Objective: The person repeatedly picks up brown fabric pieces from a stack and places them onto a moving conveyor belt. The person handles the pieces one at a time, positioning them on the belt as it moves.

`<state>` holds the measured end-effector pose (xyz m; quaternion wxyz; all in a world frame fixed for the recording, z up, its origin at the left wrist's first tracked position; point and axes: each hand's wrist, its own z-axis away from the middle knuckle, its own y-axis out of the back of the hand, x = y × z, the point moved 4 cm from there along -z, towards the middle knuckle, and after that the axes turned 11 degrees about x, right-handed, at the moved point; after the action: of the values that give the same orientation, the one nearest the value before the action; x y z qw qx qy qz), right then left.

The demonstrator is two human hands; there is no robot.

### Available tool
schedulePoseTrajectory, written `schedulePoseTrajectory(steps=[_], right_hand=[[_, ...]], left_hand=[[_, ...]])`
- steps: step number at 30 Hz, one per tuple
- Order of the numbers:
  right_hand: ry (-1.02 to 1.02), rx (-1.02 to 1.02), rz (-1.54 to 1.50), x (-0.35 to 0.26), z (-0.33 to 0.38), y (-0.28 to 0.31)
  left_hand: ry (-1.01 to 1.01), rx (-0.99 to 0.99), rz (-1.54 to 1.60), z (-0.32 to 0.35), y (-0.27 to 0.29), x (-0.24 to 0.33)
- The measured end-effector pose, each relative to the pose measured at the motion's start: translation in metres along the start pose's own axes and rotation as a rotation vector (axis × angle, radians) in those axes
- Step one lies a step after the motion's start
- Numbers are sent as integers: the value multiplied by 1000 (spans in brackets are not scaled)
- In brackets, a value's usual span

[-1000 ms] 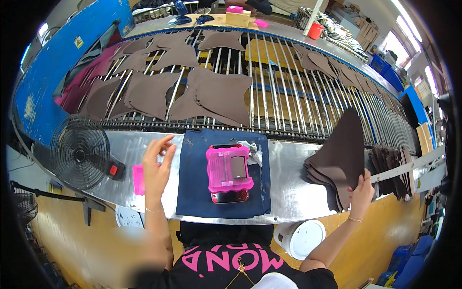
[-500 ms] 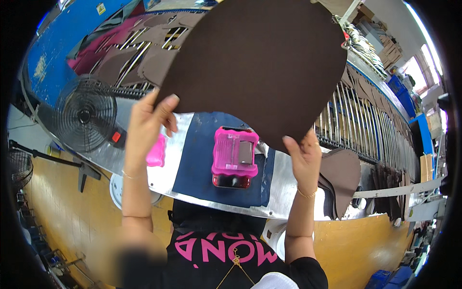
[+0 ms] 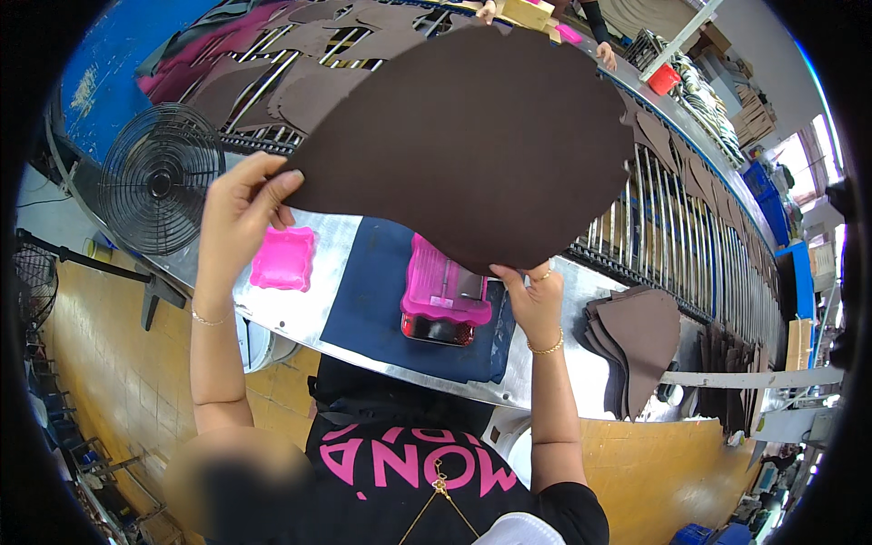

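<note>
A large dark brown sheet piece [image 3: 463,145], cut with a curved outline, is held up above the worktable. My left hand [image 3: 243,211] pinches its left corner between thumb and fingers. Its lower right edge is gripped by my right hand [image 3: 531,295]. Below the sheet, a pink scalloped tray [image 3: 421,295] sits on a dark red box [image 3: 437,331] and is partly covered by the sheet. Both lie on folded dark blue cloth [image 3: 363,304]. A smaller pink scalloped tray [image 3: 283,259] rests on the metal table near my left hand.
A black wire fan [image 3: 161,186] stands at the left. Beyond the metal table runs a slatted conveyor [image 3: 672,218] carrying brown cut pieces. A stack of brown pieces [image 3: 640,345] lies at the right. Across the conveyor, another person's hand [image 3: 606,55] shows near a red container [image 3: 664,79].
The brown sheet has come lower and tilted, uncovering the far side of the conveyor. Both my hands have shifted left with it, the right one now nearer the pink tray.
</note>
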<state>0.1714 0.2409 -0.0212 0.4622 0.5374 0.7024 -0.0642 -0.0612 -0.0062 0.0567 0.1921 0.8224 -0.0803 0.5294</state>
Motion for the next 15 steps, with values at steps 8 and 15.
schedulePoseTrajectory(steps=[8,15], right_hand=[[14,7,311,41,41,57],[-417,326,127,79,99,144]], left_hand=[[-134,-338,-238,27,-70,-24],[-522,-478,-263,42,-147,3]])
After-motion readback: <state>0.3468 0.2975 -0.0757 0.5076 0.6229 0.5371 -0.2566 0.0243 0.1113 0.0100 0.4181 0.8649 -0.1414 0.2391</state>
